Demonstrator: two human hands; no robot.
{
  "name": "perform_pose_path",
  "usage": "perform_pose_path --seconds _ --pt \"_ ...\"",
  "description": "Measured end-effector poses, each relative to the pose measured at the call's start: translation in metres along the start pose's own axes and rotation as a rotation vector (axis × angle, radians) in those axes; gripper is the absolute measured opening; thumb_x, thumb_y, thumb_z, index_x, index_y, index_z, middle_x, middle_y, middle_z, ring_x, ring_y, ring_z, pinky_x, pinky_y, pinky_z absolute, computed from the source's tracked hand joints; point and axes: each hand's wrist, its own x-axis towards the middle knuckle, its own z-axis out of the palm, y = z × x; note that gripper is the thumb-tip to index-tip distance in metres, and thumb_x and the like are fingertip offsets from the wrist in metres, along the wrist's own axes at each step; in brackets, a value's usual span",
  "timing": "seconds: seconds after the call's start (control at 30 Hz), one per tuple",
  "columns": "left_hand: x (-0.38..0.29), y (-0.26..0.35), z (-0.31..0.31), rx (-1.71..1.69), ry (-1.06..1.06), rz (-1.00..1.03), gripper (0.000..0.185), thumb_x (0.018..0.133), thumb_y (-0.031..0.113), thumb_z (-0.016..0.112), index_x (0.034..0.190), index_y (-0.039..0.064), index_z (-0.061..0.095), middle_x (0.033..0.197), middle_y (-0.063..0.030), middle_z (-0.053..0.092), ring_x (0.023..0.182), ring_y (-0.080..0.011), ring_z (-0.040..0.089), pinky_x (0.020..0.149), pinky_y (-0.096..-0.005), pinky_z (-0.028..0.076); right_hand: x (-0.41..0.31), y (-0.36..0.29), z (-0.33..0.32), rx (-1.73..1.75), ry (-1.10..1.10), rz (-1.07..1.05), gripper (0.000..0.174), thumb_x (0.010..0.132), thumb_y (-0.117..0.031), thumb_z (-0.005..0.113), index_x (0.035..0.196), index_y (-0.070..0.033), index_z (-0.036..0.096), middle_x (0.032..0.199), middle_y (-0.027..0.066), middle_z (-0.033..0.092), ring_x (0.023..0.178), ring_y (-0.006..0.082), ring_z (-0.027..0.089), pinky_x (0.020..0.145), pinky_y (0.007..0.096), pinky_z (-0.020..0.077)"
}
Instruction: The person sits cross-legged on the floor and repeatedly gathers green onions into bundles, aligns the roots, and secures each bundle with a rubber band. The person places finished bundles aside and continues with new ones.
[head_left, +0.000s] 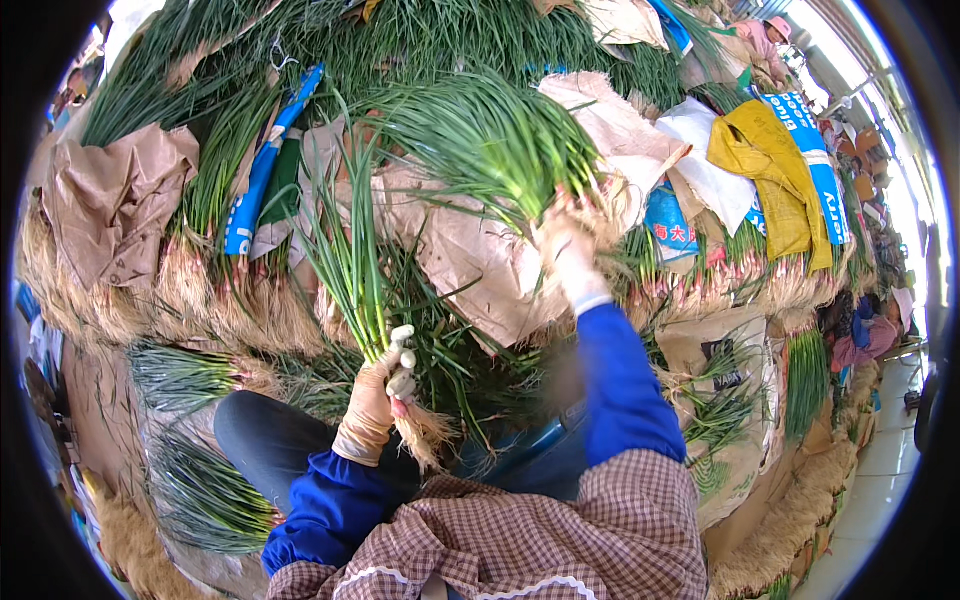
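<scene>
My left hand (375, 405), in a pale glove with small white covers on the fingertips, is closed around a small bunch of green onions (360, 300). Its leaves point up and its pale, stringy roots hang below the fingers. My right hand (566, 244), also gloved and blurred, reaches forward to the root end of a larger bunch of green onions (495, 142), whose leaves fan out to the upper left. The fingers are partly hidden by roots and blur, so their hold on it is unclear. This bunch lies over beige woven sacks (480, 270).
Heaped green onions (450, 37) fill the far side. Brown sacking (120, 202), a yellow sack (772, 172) and blue printed sacks lie over them. Smaller bunches lie at the left (210, 487) and right (807, 375). Another person (761, 45) is at the upper right.
</scene>
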Motion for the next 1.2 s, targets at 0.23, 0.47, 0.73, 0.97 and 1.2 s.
perform_pose_path --seconds 0.23,0.47,0.73,0.97,1.2 --pt "0.019 0.003 -0.002 -0.070 -0.026 0.014 0.041 0.097 0.032 0.052 0.129 0.007 0.050 0.074 0.0043 0.050 0.045 -0.0043 0.035 0.042 -0.0213 0.031 -0.084 0.021 0.002 1.036 -0.338 -0.495 0.043 0.090 -0.043 0.058 0.122 -0.014 0.056 0.118 0.0109 0.063 0.093 0.0200 0.065 0.082 0.0386 0.0544" --pt "0.033 -0.010 0.025 0.021 -0.131 -0.028 0.020 0.097 0.021 0.053 0.109 0.006 0.056 0.072 -0.0016 0.057 0.047 -0.0099 0.046 0.037 -0.0245 0.038 -0.043 0.011 -0.021 0.860 0.340 0.167 0.029 0.093 -0.034 0.056 0.094 -0.005 0.063 0.077 0.0080 0.064 0.067 0.0202 0.062 0.059 0.0291 0.0507" --pt "0.058 -0.047 0.030 0.300 -0.074 0.019 0.018 0.091 0.017 0.062 0.089 0.000 0.063 0.071 -0.0114 0.066 0.050 -0.0161 0.059 0.047 -0.0271 0.048 -0.182 -0.081 -0.039 1.259 0.430 -0.280 0.030 0.082 -0.025 0.065 0.105 -0.006 0.062 0.085 0.0057 0.062 0.072 0.0180 0.061 0.061 0.0332 0.0509" --pt "0.032 -0.063 -0.012 0.235 -0.068 -0.103 0.025 0.087 0.016 0.057 0.098 -0.005 0.064 0.062 -0.0151 0.063 0.041 -0.0227 0.056 0.042 -0.0317 0.050 -0.166 -0.121 -0.003 1.965 -0.262 0.054 0.041 0.092 -0.045 0.056 0.094 -0.005 0.066 0.074 0.0025 0.061 0.064 0.0108 0.055 0.058 0.0236 0.0449" --pt "0.022 -0.066 -0.036 0.096 0.036 -0.121 0.023 0.085 0.011 0.053 0.102 -0.004 0.060 0.081 -0.0139 0.064 0.057 -0.0214 0.059 0.053 -0.0336 0.052 -0.162 -0.174 0.033 2.133 0.176 0.023 0.019 0.092 -0.024 0.061 0.085 -0.006 0.062 0.070 -0.0004 0.058 0.053 0.0081 0.051 0.051 0.0227 0.0436"
